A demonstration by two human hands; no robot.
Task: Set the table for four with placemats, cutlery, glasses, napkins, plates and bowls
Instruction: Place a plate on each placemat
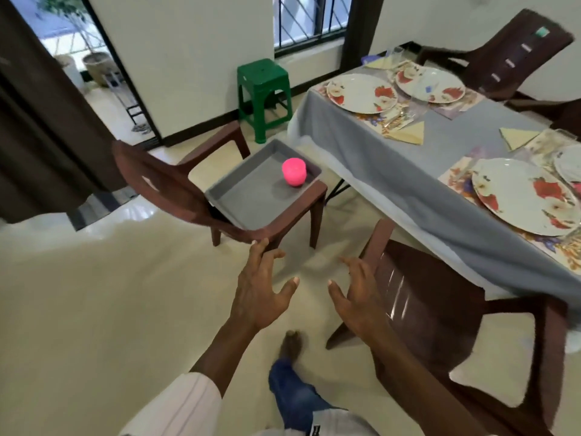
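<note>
Cream floor [94,309] under our spread, empty left hand [261,287] and right hand [355,294]. Rushing may topple round pink plastic bowl [294,172] ahead.

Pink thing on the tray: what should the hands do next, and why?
Probably reach for the pink thing, perhaps a bowl, in the grey tray: the left hand and right hand are open and empty, and the plates carry no bowls.

Looks forward and down from head height. Takes in a wide angle, with lines bowing near the edges. Sits nearest the left hand [261,287] and right hand [358,297] at lower centre, farther from the chair [176,196] at centre. Catches the surface [393,171] along the right side and a doorway [94,73] at upper left.
</note>
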